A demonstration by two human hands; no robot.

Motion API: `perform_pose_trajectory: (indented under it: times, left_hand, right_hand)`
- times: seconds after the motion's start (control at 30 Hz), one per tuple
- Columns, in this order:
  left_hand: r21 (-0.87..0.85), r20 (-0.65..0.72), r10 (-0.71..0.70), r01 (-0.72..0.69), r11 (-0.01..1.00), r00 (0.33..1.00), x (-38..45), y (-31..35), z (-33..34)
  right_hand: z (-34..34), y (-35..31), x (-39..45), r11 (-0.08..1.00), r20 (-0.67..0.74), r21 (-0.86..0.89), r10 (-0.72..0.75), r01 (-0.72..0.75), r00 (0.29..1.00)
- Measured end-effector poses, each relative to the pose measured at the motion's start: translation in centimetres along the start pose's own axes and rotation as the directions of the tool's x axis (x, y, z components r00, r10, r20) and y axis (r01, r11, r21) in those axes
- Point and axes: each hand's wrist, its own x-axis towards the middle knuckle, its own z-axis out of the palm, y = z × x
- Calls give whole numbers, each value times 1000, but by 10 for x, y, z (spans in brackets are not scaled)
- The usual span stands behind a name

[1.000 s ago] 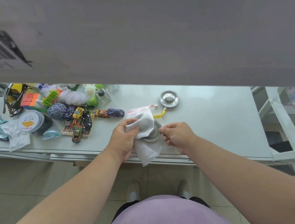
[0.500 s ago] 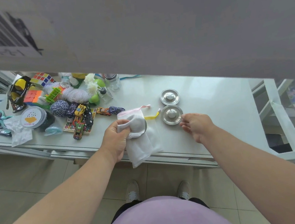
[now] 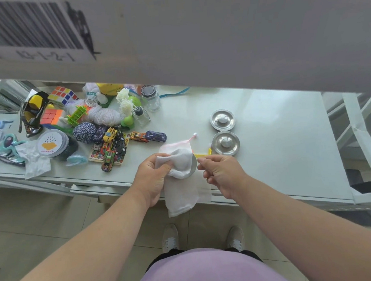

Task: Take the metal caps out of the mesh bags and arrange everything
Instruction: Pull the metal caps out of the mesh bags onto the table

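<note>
The left hand [image 3: 152, 176] is clenched around a bunched white mesh bag [image 3: 181, 178], holding it just above the near edge of the table [image 3: 279, 133], loose cloth hanging down past the edge. Poking out of the bag's right side is the rim of a metal cap [image 3: 194, 167], its disc standing roughly on edge and facing the right hand [image 3: 221, 173]. That's the key relation: the cap exits sideways, to the right, so the right hand is the nearer one, thumb and forefinger [image 3: 202, 160] pinched at the rim. Whether they truly have a grip, I can't tell; the other fingers are loosely curled. Beyond the hands, two freed caps lie flat in a line running away from the person, the near cap [image 3: 226, 143] and the far cap [image 3: 222, 120], close together. Half a second ago the right hand was out by the near cap, open; now it has swung back to the bag for the next pull.
</note>
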Motion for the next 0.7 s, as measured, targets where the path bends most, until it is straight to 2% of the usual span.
perform_pose_trajectory:
  times: [0.17,0.5,0.7]
  left_hand:
    - [26,18,-18,18,1000,1000,2,-1,-4]
    - [36,67,-24,21,999,997,5,1,7]
    - [112,-29,3,0,994,1000,11,0,8]
  right_hand:
    - [3,2,1,1000,14,2,-20,20,1000]
    - [-7,10,-2,991,-69,-110,-85,77,994]
    - [-39,11,-1,992,-145,-105,-88,73,985]
